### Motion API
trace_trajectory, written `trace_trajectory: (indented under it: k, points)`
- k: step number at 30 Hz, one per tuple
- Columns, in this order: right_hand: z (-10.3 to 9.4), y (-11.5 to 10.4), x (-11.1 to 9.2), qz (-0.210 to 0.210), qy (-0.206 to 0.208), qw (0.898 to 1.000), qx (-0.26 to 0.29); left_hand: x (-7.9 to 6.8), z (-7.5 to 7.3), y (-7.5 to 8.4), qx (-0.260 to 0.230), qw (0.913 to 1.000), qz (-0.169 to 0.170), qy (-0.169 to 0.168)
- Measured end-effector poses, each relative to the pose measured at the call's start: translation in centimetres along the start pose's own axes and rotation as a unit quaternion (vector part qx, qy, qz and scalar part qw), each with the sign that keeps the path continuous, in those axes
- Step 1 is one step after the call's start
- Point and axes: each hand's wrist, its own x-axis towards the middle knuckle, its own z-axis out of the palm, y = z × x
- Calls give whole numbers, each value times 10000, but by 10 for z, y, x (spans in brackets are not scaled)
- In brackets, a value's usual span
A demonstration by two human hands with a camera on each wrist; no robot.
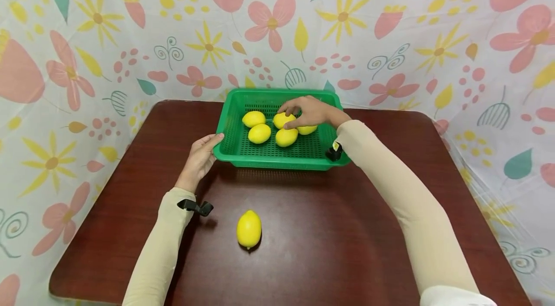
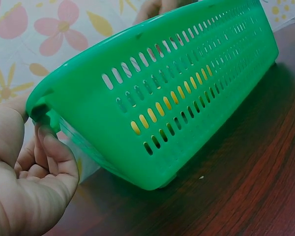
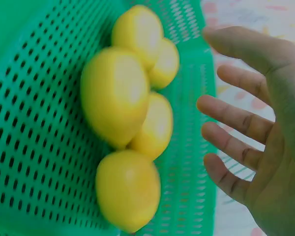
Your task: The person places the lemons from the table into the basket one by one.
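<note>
A green plastic basket (image 1: 282, 159) with slotted sides holds several yellow lemons (image 1: 259, 134). My left hand (image 1: 199, 159) grips its rim at the front left corner, thumb on top and fingers curled beneath, as the left wrist view shows on the basket wall (image 2: 88, 108). Over the lemons inside hovers my right hand (image 1: 313, 112). In the right wrist view that hand (image 3: 280, 162) has its fingers spread and loosely bent, holding nothing, with a gap to the nearest lemons (image 3: 115, 93). Outside the basket, one more lemon (image 1: 249, 229) lies on the table near the front.
The basket stands at the back of a dark red-brown wooden table (image 1: 316, 238). Behind and beside the table hangs a white cloth (image 1: 277, 65) printed with flowers and leaves. Black wrist mounts (image 1: 196, 207) sit on both sleeves.
</note>
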Motion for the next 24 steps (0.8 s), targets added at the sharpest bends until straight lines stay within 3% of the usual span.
trace_trajectory:
  k: [8,16,20,24]
  points:
    - [4,-40,-37,-259,1181,9927,29,-2,0,-2,-75,10000,7,-34]
    - [42,-76,-81,-25,2319,9714,519,-4,0,-1,-95,9999,-60,-39]
    - [63,-93,-98,-49,2465,9669,663,-4,0,1,-50,10000,-51,-40]
    - [82,-111,-114,-48,2368,9695,628,-3,0,3,-60,9999,-39,-93]
